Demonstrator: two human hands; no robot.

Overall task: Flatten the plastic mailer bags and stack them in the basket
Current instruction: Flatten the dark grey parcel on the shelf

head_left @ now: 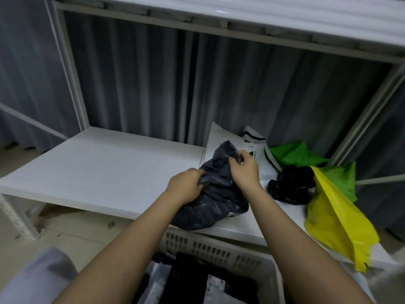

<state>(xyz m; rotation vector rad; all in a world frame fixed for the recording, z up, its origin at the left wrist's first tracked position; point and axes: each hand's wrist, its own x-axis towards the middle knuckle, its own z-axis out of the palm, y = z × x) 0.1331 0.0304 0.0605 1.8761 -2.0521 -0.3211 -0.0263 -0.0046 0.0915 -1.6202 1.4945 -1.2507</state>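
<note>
A crumpled dark grey mailer bag [215,194] lies on the white shelf [98,172], near its front edge. My left hand [186,186] grips its left side. At the bag's top, my right hand [243,170] pinches a fold. Behind it lie a white mailer bag [228,137] with black print, a crumpled black bag [291,185], a green bag [298,154] and a yellow bag [335,218] that hangs over the shelf edge. The white slotted basket [214,251] stands below the shelf in front of me, holding black and white bags [197,279].
A grey curtain [153,88] hangs behind the white metal rack. An upper shelf [263,16] runs overhead. Rack posts [72,80] stand at the left and right. The shelf's left half is bare white board.
</note>
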